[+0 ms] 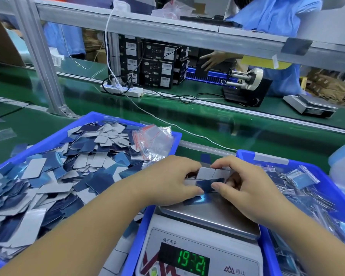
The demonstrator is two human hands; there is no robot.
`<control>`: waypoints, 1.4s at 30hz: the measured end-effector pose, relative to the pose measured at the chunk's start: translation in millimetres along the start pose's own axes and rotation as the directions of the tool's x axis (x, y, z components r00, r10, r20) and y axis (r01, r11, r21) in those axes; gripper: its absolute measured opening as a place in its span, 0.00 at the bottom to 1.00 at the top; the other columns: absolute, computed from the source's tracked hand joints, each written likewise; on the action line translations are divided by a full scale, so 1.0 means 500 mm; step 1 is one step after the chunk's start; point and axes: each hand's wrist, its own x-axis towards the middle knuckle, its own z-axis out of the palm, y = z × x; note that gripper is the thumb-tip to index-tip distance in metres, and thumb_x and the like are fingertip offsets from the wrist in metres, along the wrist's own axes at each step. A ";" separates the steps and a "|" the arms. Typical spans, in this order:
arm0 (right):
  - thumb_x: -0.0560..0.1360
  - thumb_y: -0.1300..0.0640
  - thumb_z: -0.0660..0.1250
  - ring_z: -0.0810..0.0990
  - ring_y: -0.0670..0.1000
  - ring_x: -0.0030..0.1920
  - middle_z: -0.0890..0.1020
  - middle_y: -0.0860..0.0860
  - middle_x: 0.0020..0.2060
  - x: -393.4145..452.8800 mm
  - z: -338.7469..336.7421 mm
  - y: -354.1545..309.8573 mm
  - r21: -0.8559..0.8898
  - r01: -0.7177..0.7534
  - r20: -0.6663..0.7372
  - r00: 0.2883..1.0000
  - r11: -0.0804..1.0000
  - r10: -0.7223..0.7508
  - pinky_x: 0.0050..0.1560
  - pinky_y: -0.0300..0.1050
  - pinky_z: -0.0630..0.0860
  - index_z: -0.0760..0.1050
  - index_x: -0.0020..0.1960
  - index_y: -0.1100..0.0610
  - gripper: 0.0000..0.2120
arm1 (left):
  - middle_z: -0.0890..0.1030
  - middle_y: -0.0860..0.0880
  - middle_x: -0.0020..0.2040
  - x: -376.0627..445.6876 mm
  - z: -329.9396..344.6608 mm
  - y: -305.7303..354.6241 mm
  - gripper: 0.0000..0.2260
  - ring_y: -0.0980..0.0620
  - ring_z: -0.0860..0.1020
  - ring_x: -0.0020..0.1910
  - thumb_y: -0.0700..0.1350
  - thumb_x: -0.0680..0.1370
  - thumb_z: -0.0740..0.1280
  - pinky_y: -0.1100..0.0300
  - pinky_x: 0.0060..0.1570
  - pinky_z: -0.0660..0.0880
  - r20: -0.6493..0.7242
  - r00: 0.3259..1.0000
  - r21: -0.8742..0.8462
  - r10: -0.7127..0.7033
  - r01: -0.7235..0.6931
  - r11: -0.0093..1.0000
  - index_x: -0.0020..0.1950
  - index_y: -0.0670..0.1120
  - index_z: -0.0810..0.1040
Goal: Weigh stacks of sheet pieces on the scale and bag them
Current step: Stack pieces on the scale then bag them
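Note:
Over the steel pan of the scale (207, 216), my left hand (171, 180) and my right hand (245, 182) both grip a small stack of sheet pieces (209, 177), grey faces up with a dark blue piece at the front. A blue piece lies on the pan under the hands. The scale's green display (191, 262) reads 19.21. A blue bin (48, 140) on the left is heaped with loose grey and blue sheet pieces (58, 176). Empty zip bags (153, 140) with red strips lie at that bin's far right corner.
A blue bin (327, 188) on the right holds filled bags. Beyond runs a green conveyor belt (207, 120) with a power strip (122, 89), cables, a label dispenser (247, 84), a second scale (310, 106) and stacked black boxes (155, 64). Another person's hand (213, 58) reaches in behind.

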 end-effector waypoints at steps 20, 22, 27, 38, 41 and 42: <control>0.76 0.61 0.72 0.77 0.50 0.33 0.79 0.41 0.44 0.006 -0.010 0.012 0.089 0.050 -0.104 0.994 0.995 -0.041 0.37 0.38 0.72 0.81 0.48 0.43 0.12 | 0.74 0.57 0.47 0.011 0.021 0.001 0.08 0.60 0.68 0.46 0.50 0.81 0.65 0.66 0.42 0.65 -0.046 0.999 -0.026 -0.006 0.005 1.000 0.59 0.55 0.77; 0.74 0.64 0.73 0.76 0.48 0.33 0.79 0.40 0.41 0.006 -0.012 0.014 0.052 0.047 -0.134 0.990 0.998 -0.040 0.36 0.33 0.69 0.82 0.46 0.45 0.12 | 0.78 0.57 0.49 0.009 0.018 -0.002 0.08 0.60 0.72 0.47 0.48 0.79 0.68 0.68 0.45 0.68 -0.076 0.997 -0.084 -0.004 -0.002 0.996 0.58 0.55 0.78; 0.74 0.64 0.73 0.77 0.43 0.34 0.79 0.35 0.39 0.009 -0.021 0.009 0.006 0.033 -0.138 0.990 0.999 -0.032 0.35 0.29 0.67 0.80 0.44 0.44 0.14 | 0.77 0.56 0.38 0.009 0.011 -0.007 0.09 0.59 0.74 0.41 0.46 0.78 0.70 0.64 0.41 0.70 -0.118 0.992 -0.134 -0.039 0.023 0.991 0.39 0.54 0.75; 0.75 0.64 0.73 0.77 0.40 0.34 0.79 0.36 0.34 0.014 -0.045 0.012 0.001 0.003 -0.077 0.997 1.000 -0.003 0.35 0.27 0.67 0.78 0.41 0.43 0.15 | 0.80 0.55 0.39 0.012 0.010 -0.014 0.07 0.57 0.75 0.38 0.48 0.77 0.71 0.63 0.39 0.72 -0.077 0.992 -0.223 -0.095 0.076 0.972 0.40 0.50 0.78; 0.75 0.63 0.72 0.75 0.42 0.29 0.77 0.36 0.29 0.014 -0.046 0.022 0.055 -0.033 -0.058 0.998 0.998 0.036 0.32 0.28 0.67 0.78 0.41 0.45 0.14 | 0.82 0.58 0.41 0.012 0.010 -0.017 0.03 0.58 0.77 0.40 0.48 0.77 0.71 0.65 0.41 0.73 -0.060 0.990 -0.287 -0.126 0.104 0.952 0.45 0.51 0.81; 0.76 0.63 0.72 0.73 0.42 0.27 0.76 0.36 0.27 0.014 -0.046 0.024 0.080 -0.047 -0.051 0.997 0.996 0.051 0.31 0.29 0.67 0.79 0.40 0.45 0.13 | 0.83 0.59 0.41 0.012 0.010 -0.019 0.02 0.60 0.77 0.39 0.47 0.77 0.71 0.67 0.40 0.73 -0.053 0.990 -0.312 -0.132 0.109 0.944 0.45 0.52 0.82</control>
